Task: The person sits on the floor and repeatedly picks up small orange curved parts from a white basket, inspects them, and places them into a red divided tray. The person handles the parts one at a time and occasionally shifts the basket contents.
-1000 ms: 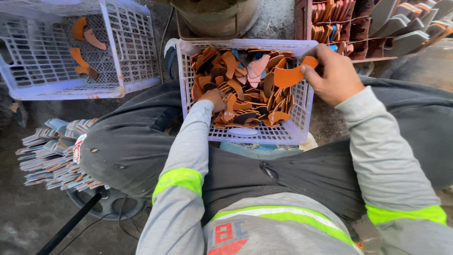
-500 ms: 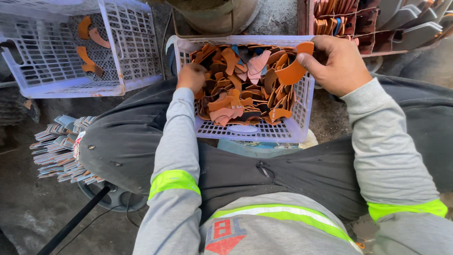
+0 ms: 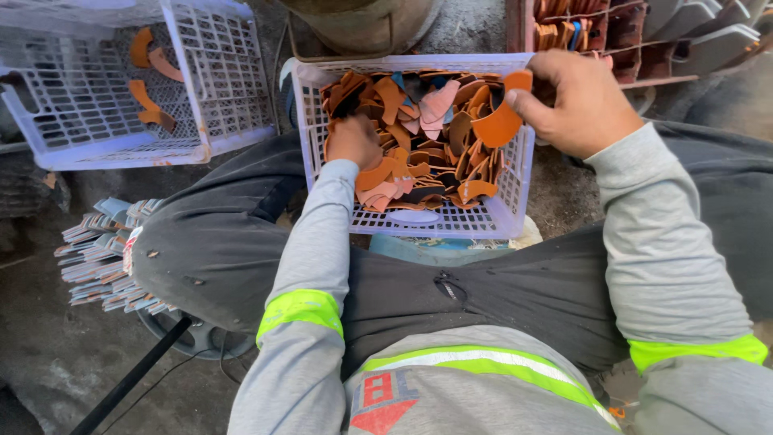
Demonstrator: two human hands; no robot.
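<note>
Now, right hand (image 3: pixel 592 105): fingers pinching an orange leather piece (image 3: pixel 498 122) over the basket (image 3: pixel 447 219); a loose pinch may drop it.
Left hand (image 3: pixel 353 141): fingers buried in the pile (image 3: pixel 419 161), grip unclear; scraps may spill.

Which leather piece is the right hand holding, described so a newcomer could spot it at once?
Start at the pale lattice crate between the person's knees, heaped with brown and orange leather offcuts. At its far right corner the right hand pinches one curved orange piece. Unlike the loose heap that the left hand digs into, it is lifted above the pile, bright orange and crescent-shaped.
</note>
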